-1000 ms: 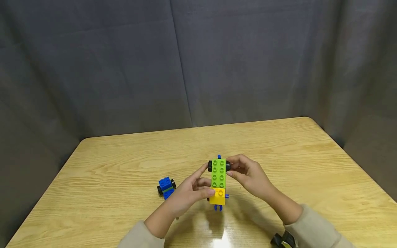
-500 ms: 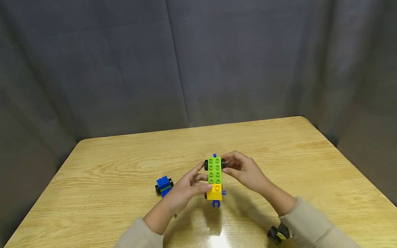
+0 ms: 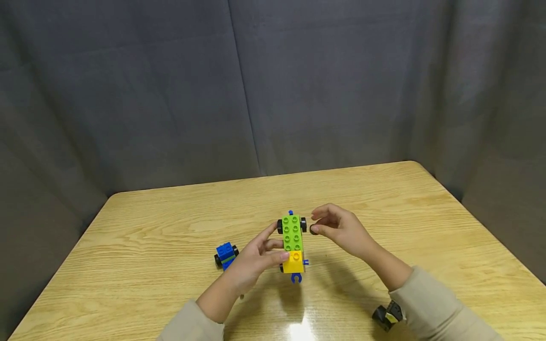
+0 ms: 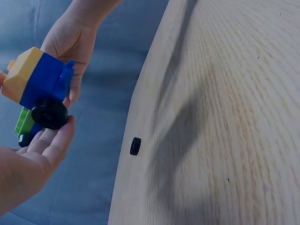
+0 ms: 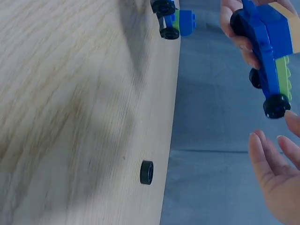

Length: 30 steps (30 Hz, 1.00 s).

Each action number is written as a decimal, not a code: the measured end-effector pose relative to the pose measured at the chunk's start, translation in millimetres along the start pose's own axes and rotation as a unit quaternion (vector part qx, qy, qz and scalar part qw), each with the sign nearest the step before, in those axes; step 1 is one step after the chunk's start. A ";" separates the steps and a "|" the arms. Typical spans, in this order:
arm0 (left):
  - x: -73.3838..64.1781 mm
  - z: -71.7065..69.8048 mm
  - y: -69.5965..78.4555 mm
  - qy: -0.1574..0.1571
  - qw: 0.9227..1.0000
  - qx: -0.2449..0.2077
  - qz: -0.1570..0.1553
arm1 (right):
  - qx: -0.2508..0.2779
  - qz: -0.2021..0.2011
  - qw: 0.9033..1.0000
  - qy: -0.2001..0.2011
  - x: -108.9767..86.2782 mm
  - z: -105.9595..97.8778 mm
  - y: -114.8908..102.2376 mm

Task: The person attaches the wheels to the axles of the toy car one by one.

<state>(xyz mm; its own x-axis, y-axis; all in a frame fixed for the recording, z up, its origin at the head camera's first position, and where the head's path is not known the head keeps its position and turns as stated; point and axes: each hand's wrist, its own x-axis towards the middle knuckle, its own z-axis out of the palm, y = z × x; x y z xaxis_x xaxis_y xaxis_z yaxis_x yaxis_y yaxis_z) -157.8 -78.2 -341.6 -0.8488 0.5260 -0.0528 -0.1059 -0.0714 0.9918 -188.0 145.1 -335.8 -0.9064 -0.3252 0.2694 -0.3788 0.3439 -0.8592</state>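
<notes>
My left hand [image 3: 252, 265] holds a toy brick car [image 3: 292, 234] above the table, thumb on its yellow brick [image 3: 293, 263]. The car has a lime green studded plate, blue hitch parts and black wheels; a bare blue stub [image 3: 305, 262] sticks out beside the yellow brick. Another black wheel [image 3: 303, 224] sits on the car's far right corner. Just right of it is my right hand [image 3: 343, 232], apart from the car with loosely bent fingers and nothing gripped. A loose black wheel [image 5: 146, 172] shows against the table in both wrist views, partly behind my right thumb in the head view.
Left of my left wrist stands a small blue car [image 3: 226, 255] with black wheels. A black and yellow wheeled piece [image 3: 386, 316] lies by my right sleeve, partly covered. Dark grey curtains [image 3: 273, 94] hang behind the wooden table [image 3: 192, 213].
My right hand has let go of the car's front right wheel and drawn off to the right. The car has shifted slightly left with my left hand. The loose wheel has come into sight.
</notes>
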 end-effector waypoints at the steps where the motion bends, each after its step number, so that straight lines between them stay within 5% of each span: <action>1: 0.0 -0.4 -0.1 0.002 1.000 0.001 0.001 | -0.002 0.001 1.000 0.002 0.5 -0.9 1.0; 16: -1.5 -3.1 -0.6 0.043 0.999 0.017 -0.005 | -0.058 0.049 0.997 0.001 11.6 -3.4 32.3; 30: -0.5 -4.4 -1.7 0.053 0.999 0.002 0.008 | -0.141 0.104 0.981 -0.084 28.6 -5.9 56.8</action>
<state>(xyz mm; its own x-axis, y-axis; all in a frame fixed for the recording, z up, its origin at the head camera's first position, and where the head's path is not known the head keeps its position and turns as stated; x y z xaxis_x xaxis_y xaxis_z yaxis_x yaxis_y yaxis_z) -159.4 -82.1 -343.8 -0.9003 0.4326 -0.0479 -0.0890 -0.0752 0.9932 -236.5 160.5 -374.3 -0.9346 -0.3556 0.0052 -0.2478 0.6408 -0.7266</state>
